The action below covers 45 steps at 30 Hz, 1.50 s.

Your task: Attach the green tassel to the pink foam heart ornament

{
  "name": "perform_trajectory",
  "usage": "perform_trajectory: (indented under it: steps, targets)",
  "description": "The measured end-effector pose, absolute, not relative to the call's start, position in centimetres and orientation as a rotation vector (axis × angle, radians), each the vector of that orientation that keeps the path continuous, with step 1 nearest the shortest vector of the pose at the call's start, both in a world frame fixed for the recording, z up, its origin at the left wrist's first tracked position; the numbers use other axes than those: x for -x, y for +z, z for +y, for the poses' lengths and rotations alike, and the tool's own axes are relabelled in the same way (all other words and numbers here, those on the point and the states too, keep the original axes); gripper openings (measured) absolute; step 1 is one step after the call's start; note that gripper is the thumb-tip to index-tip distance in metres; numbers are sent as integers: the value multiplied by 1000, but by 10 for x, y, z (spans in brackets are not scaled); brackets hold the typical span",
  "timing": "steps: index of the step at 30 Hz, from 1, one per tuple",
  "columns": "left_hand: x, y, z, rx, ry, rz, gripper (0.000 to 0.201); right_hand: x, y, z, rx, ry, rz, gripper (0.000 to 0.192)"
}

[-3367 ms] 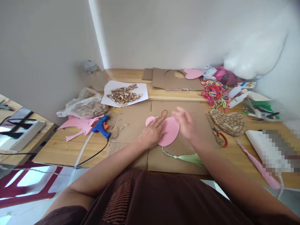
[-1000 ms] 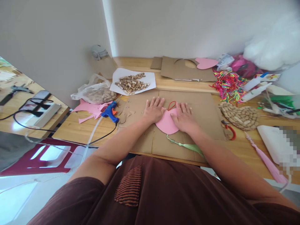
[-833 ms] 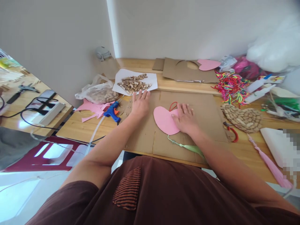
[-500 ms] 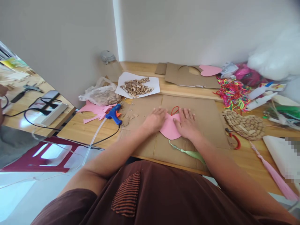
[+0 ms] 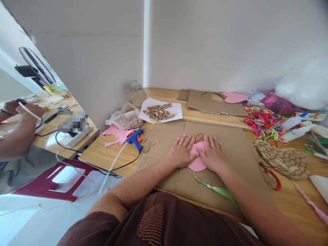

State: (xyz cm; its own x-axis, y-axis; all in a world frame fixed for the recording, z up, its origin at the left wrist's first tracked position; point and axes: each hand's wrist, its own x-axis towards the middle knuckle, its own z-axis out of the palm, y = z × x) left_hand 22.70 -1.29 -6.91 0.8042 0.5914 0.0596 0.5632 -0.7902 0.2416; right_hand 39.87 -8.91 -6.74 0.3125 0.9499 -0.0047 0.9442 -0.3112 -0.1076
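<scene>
A pink piece [image 5: 197, 164], rounded at the bottom, lies flat on the cardboard sheet [image 5: 166, 177]. My left hand [image 5: 182, 151] rests palm down on its left side, fingers stretched out. My right hand [image 5: 211, 153] lies flat on its right side, thumb reaching across near the left thumb. Both hands cover much of the piece, so its full outline is hidden. A red cord loop [image 5: 199, 137] sticks out at the top between the hands. From the bottom edge hangs a green tassel [image 5: 222, 193] on a beaded cord, running toward my right forearm.
Left are a blue glue gun [image 5: 135, 139], pink scraps [image 5: 119, 135] and peanut shells [image 5: 159, 113] on white paper. Right are red-handled pliers [image 5: 275, 180], a peanut-shell heart [image 5: 284, 160] and colourful cords [image 5: 263, 123]. A pink heart [image 5: 234, 97] lies behind. Another person's arm [image 5: 19, 136] shows far left.
The camera view has tilted up and turned left. My left hand's fingers have stretched out flatter over the pink piece; my right hand still lies on it.
</scene>
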Motion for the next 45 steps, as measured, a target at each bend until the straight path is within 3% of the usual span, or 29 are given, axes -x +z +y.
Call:
perform_trajectory:
  steps: [5,8,15,21,24,28,40,45]
  targets:
    - [-216,-72,-5,-2506,392,818,69,-398,-61,-90,2456,148,-1780,74]
    - [-211,-75,2,-2083,710,813,56,-400,-58,-93,2459,190,-1763,74]
    - [-199,-61,15,-1684,1120,1042,52,-418,-45,-107,2486,234,-1645,78]
    - [-208,-40,-5,-2446,812,997,28,-409,-28,-106,2327,107,-1782,64]
    - [-225,-49,-23,-2692,559,843,42,-390,-39,-107,2214,132,-1960,59]
    - [-233,-68,-34,-2818,315,823,60,-379,-57,-116,2185,168,-2045,66]
    - [-230,-73,-30,-2776,271,833,66,-450,-58,-150,2584,9,-1594,78]
    - [-228,-73,-26,-2777,273,818,67,-467,-61,-159,2649,-48,-1407,71]
